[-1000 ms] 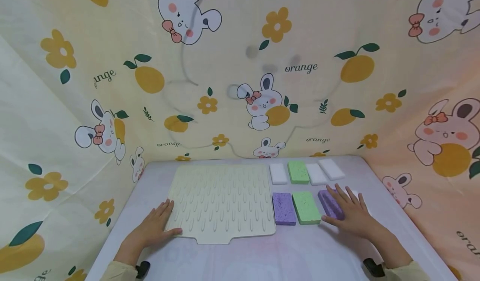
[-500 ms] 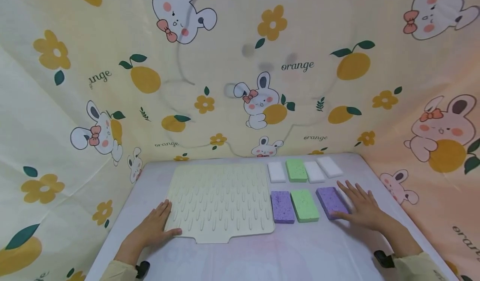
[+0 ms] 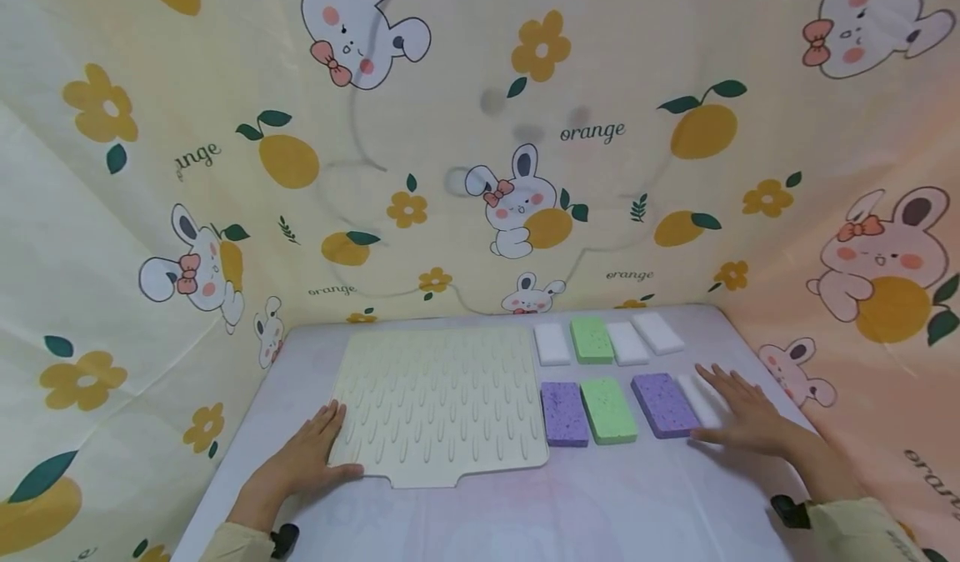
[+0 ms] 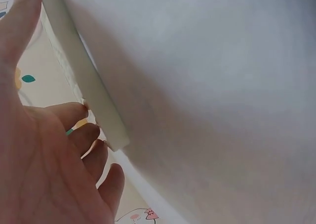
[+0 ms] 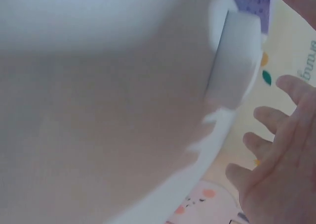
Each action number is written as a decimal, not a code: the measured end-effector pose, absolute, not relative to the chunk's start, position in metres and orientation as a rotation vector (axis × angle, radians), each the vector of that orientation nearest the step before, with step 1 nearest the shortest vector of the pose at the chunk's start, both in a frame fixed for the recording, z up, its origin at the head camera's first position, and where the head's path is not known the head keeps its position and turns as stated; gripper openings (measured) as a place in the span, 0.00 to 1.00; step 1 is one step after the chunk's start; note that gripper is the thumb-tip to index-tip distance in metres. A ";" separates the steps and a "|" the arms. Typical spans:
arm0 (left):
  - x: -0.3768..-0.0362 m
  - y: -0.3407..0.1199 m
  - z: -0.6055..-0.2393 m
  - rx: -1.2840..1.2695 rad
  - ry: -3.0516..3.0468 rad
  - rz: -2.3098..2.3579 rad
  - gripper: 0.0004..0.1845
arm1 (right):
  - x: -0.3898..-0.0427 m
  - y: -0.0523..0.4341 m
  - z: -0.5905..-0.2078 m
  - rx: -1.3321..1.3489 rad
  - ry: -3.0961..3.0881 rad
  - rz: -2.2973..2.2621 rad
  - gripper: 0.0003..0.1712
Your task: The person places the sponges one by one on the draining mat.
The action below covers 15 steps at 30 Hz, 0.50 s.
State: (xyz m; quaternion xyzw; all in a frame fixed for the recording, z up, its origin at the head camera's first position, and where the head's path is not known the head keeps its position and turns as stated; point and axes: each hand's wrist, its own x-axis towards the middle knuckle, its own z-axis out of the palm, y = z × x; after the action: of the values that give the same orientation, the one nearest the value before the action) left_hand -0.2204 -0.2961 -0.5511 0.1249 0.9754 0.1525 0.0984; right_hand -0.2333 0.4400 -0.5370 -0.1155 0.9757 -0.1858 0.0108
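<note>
Resting flat on the table (image 3: 600,504), left hand (image 3: 303,460), lower left of the frame, fingers straight and together, thumb touching the near left corner of the mat (image 3: 442,403). Mat cream, rubbery, nearly square, covered with raised drop-shaped ribs, small tab on the near edge. Right hand (image 3: 746,418), lower right, fingers spread and flat, lying over a white sponge (image 3: 701,399), partly hidden beneath. Just beside, toward centre: purple sponge (image 3: 663,404), green sponge (image 3: 608,410), second purple sponge (image 3: 564,413), all porous, speckled rectangles. Farther back, four more blocks, white and green. Wrist views blurred, very close; only finger edges, pale surface visible; sleeves cut off at the bottom.
</note>
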 end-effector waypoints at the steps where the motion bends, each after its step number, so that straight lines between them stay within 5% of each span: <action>1: -0.221 -0.296 -0.552 0.367 2.883 0.448 0.68 | -0.234 0.443 -0.537 -0.360 3.033 -0.581 0.72; 15: -0.223 -0.297 -0.554 0.351 2.865 0.477 0.70 | -0.238 0.462 -0.534 -0.328 2.922 -0.643 0.69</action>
State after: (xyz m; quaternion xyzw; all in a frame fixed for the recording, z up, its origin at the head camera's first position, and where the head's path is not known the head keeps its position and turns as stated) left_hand -0.2227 -0.2966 -0.5536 0.1191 0.9736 0.1620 0.1078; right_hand -0.2381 0.4622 -0.5343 -0.1086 0.9687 -0.2132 0.0657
